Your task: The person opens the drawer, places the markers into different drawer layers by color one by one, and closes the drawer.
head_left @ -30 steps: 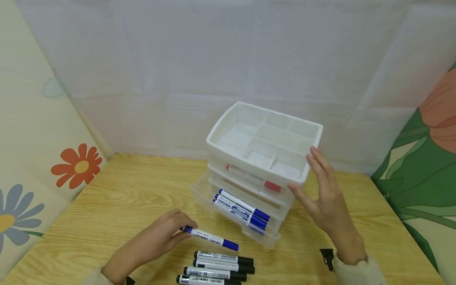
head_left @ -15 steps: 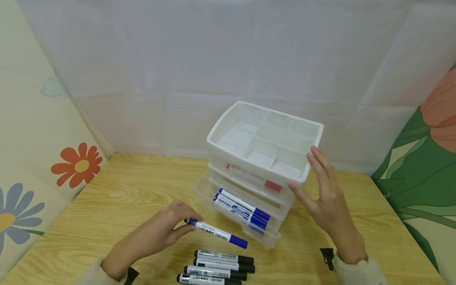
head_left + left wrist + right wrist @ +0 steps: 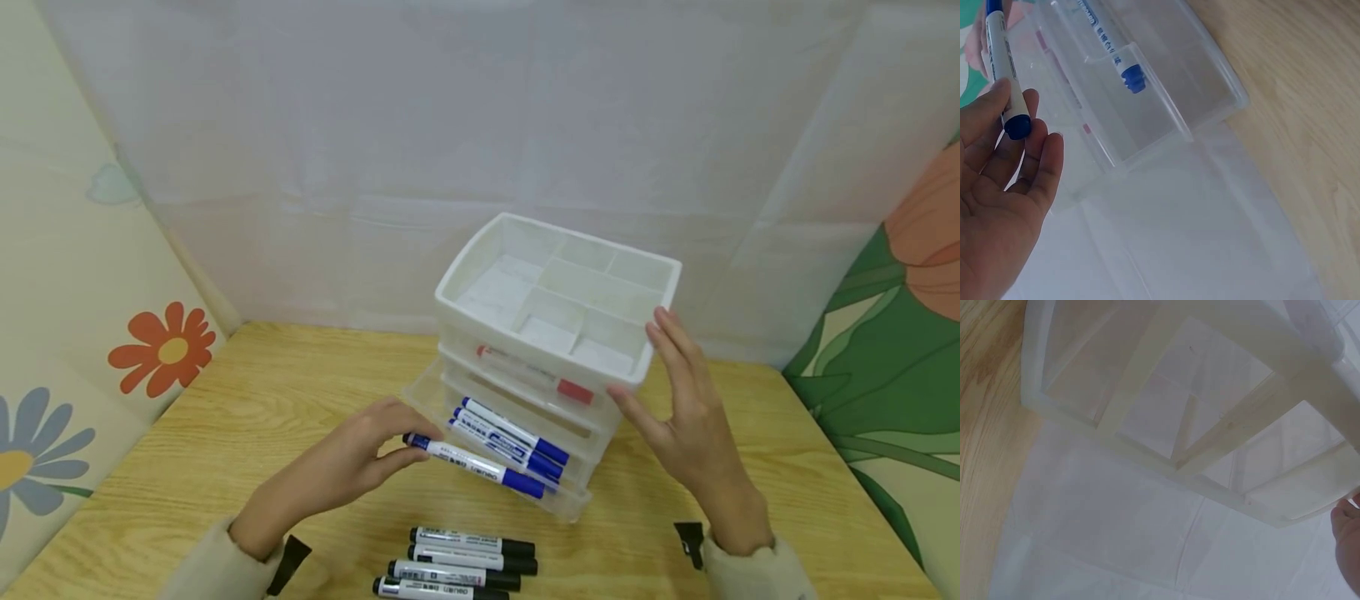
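Observation:
My left hand (image 3: 348, 458) pinches a blue whiteboard marker (image 3: 468, 463) by its dark blue end. The capped end points right and overlaps the front of a pulled-out clear drawer (image 3: 573, 503). Inside that drawer lie several blue markers (image 3: 512, 432). In the left wrist view, the held marker (image 3: 1005, 69) sits between thumb and fingers, with the drawer (image 3: 1225, 81) beyond it. My right hand (image 3: 693, 425) rests on the right front corner of the white drawer organizer (image 3: 536, 332), its fingers extended along the side. The right wrist view shows its fingertips at the organizer's rim (image 3: 1310, 515).
Several black markers (image 3: 457, 560) lie in a row on the wooden table (image 3: 300, 375) before the organizer. A red marker (image 3: 525, 374) shows through the closed upper drawer. A white cloth (image 3: 337, 167) hangs behind, with flower-patterned panels (image 3: 75, 250) at either side.
My left hand has moved up and to the right, carrying the blue marker from above the black markers to the open drawer's front. My right hand has stayed on the organizer.

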`<state>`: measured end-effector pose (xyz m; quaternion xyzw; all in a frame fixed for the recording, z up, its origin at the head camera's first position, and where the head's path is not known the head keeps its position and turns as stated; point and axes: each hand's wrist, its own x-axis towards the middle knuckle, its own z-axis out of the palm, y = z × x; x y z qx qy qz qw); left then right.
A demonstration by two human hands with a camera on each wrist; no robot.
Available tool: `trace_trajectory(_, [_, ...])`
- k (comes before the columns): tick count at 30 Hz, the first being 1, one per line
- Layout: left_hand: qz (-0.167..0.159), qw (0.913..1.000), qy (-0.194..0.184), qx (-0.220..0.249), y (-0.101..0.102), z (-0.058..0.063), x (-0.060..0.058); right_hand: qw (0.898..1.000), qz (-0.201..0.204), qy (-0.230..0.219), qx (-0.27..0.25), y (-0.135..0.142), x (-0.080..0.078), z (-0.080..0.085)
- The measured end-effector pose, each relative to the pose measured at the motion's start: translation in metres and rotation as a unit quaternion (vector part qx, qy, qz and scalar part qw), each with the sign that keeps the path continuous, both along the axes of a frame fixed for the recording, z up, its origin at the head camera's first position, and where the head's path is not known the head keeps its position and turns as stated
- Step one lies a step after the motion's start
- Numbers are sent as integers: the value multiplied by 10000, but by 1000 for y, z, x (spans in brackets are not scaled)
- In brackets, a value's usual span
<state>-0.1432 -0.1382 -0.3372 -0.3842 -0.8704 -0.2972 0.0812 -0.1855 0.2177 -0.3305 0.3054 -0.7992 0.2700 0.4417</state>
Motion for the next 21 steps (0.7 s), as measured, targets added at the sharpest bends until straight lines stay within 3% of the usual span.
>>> trace_trajectory(13, [86, 9999, -137, -40, 16, 10, -27, 9999, 35, 94, 7, 0, -1, 0])
trace_trajectory(21, [226, 9988, -184, -390, 27, 10, -44, 10000, 16, 64, 20, 0, -1, -1])
